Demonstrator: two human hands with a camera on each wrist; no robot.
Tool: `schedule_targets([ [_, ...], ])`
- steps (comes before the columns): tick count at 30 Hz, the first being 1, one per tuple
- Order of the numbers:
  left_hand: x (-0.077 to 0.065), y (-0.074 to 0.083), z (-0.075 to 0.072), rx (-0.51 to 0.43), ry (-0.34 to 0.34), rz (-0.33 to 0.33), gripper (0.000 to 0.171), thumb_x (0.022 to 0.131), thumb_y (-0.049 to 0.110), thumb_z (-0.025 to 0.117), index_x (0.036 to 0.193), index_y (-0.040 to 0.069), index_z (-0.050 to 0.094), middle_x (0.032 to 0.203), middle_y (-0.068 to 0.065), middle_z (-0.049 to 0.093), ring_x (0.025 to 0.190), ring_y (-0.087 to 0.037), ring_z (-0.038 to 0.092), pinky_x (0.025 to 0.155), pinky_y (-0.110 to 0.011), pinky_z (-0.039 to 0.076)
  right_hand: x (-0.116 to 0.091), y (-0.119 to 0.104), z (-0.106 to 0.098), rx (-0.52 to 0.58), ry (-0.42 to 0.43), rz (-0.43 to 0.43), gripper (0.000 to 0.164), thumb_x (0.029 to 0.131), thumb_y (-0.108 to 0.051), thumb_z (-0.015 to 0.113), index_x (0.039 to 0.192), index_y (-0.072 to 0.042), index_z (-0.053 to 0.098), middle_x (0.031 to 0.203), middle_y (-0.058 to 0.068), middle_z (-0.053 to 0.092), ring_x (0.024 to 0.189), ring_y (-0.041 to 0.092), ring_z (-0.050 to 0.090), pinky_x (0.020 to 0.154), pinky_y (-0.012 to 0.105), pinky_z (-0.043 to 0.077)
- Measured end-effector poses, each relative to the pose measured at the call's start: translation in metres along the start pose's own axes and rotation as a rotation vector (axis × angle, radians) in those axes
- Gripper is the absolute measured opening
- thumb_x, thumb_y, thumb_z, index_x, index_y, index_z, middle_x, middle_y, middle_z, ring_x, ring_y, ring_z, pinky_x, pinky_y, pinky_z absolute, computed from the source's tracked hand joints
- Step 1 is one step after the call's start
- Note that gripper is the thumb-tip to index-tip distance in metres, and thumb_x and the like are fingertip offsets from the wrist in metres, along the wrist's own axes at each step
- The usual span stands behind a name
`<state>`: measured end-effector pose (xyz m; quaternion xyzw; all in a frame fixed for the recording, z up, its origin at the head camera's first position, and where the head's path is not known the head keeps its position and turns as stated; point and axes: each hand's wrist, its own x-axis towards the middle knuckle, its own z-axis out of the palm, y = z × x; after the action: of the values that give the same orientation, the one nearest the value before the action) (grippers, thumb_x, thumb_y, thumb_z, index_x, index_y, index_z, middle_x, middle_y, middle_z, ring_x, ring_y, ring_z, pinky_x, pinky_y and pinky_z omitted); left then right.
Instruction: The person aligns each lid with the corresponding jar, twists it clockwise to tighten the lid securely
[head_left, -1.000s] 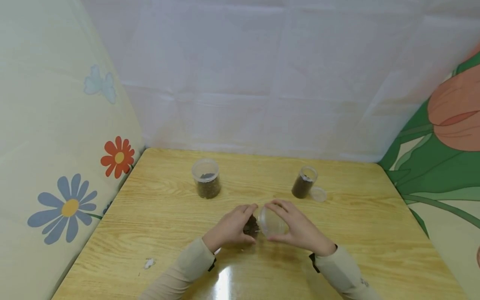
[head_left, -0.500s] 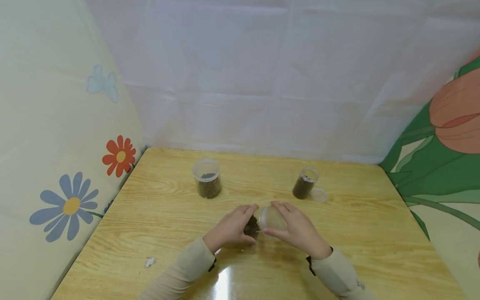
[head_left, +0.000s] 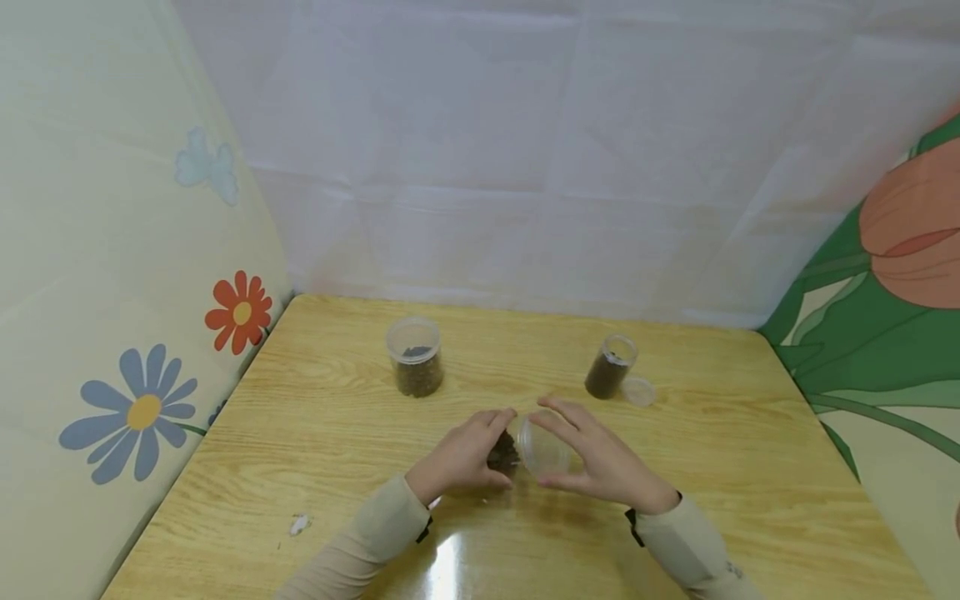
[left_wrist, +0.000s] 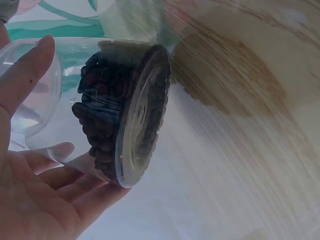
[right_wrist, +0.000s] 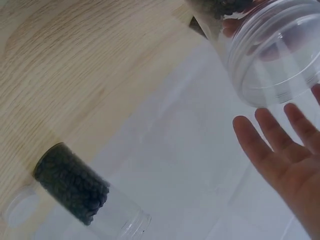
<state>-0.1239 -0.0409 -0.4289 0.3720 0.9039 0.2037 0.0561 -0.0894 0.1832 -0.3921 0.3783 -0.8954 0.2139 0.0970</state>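
My left hand point(head_left: 465, 457) grips a clear jar point(left_wrist: 110, 107) from the side, thumb on one side and fingers curved round the other. Dark beans point(head_left: 503, 454) are heaped at the base end of this jar. Its clear, ridged lid end point(right_wrist: 277, 55) points toward my right hand point(head_left: 600, 457). The right fingers are spread in a wide arc about the lid. In the right wrist view, the fingertips point(right_wrist: 245, 125) show a small gap from the lid's rim, and the fingers are nearly straight. The right thumb is hidden in that view.
A wide clear jar point(head_left: 416, 371) partly filled with dark beans stands at the back left of the wooden table point(head_left: 712, 467). A narrower jar point(head_left: 606, 373) of beans stands back right, with a loose clear lid point(head_left: 638, 391) beside it. A white scrap point(head_left: 298, 525) lies front left.
Half a second ago my right fingers were closed in on the lid; now they are spread wider and rotated back, much as a second ago. The left hand and its jar have stayed put.
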Motion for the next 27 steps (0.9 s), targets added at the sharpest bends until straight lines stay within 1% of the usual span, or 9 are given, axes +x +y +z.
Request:
schedule_targets([
  [3,0.0001,-0.0001,0.0004,0.005,0.000,0.003,0.094,0.068,0.041,0.078,0.140,0.005,0.029,0.133,-0.015,0.044,0.121,-0.027,0.043,0.094,-0.039,0.041,-0.0008,0.0007,-0.0007,-0.003,-0.004,-0.018,0.072,0.073,-0.040,0.073,0.132,-0.008,0.046,0.137,0.013,0.039,0.121,0.032,0.040,0.088,0.048,0.043],
  [7,0.0001,-0.0003,0.0003,0.012,0.004,0.009,0.094,0.067,0.042,0.078,0.139,0.005,0.030,0.133,-0.015,0.045,0.120,-0.027,0.043,0.095,-0.039,0.041,-0.0003,0.0002,-0.0012,-0.012,-0.013,0.009,0.072,0.075,-0.041,0.071,0.133,-0.009,0.045,0.134,0.014,0.042,0.120,0.031,0.042,0.088,0.047,0.044],
  [12,0.0002,-0.0008,0.0003,0.010,0.006,0.009,0.094,0.067,0.041,0.078,0.139,0.004,0.030,0.132,-0.015,0.045,0.120,-0.027,0.043,0.095,-0.039,0.041,0.0014,-0.0011,-0.0012,-0.018,-0.021,0.058,0.072,0.075,-0.043,0.070,0.133,-0.008,0.045,0.131,0.016,0.046,0.118,0.031,0.044,0.090,0.045,0.043],
  [19,0.0011,-0.0010,0.0012,-0.004,0.008,0.010,0.094,0.067,0.039,0.079,0.140,0.005,0.030,0.132,-0.015,0.045,0.120,-0.027,0.043,0.095,-0.039,0.041,0.0033,-0.0039,-0.0009,-0.024,-0.027,0.130,0.072,0.075,-0.045,0.069,0.131,-0.005,0.047,0.128,0.017,0.048,0.115,0.033,0.047,0.089,0.048,0.043],
  [27,0.0012,-0.0011,0.0018,-0.004,0.010,0.007,0.094,0.067,0.040,0.079,0.139,0.005,0.030,0.132,-0.015,0.045,0.120,-0.027,0.043,0.096,-0.039,0.040,0.0065,-0.0072,0.0038,-0.008,0.012,0.238,0.069,0.077,-0.047,0.067,0.128,-0.004,0.049,0.123,0.016,0.054,0.108,0.033,0.053,0.084,0.047,0.046],
])
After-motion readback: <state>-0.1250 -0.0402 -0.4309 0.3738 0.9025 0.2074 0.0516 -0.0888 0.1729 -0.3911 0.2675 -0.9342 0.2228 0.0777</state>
